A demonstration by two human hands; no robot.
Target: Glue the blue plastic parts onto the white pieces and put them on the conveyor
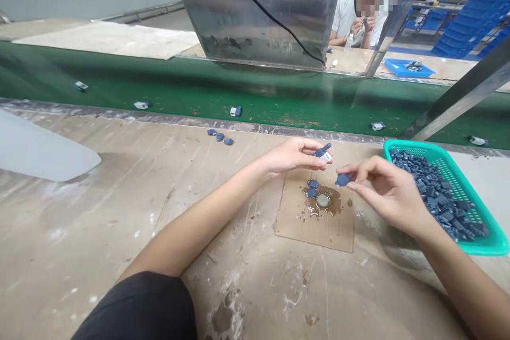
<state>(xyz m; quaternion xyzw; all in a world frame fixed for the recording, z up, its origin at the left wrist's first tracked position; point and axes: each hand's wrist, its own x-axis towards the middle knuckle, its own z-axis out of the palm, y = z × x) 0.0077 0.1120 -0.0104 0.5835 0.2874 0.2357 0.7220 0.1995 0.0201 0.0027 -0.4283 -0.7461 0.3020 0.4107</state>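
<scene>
My left hand (294, 155) pinches a small blue-and-white part (323, 153) between thumb and fingers, above a brown cardboard pad (314, 223). My right hand (384, 188) holds a small dark blue piece (342, 179) at its fingertips, just right of the left hand. On the pad below lie two loose blue pieces (312, 188) beside a bottle cap (322, 200) ringed by a brown stain.
A teal basket (484, 244) full of several blue pieces stands at the right. A green conveyor belt (199, 90) carries scattered assembled parts (235, 111). Three blue pieces (220, 136) lie near its edge. A metal hood (258, 5) hangs above; another person (358, 16) sits beyond.
</scene>
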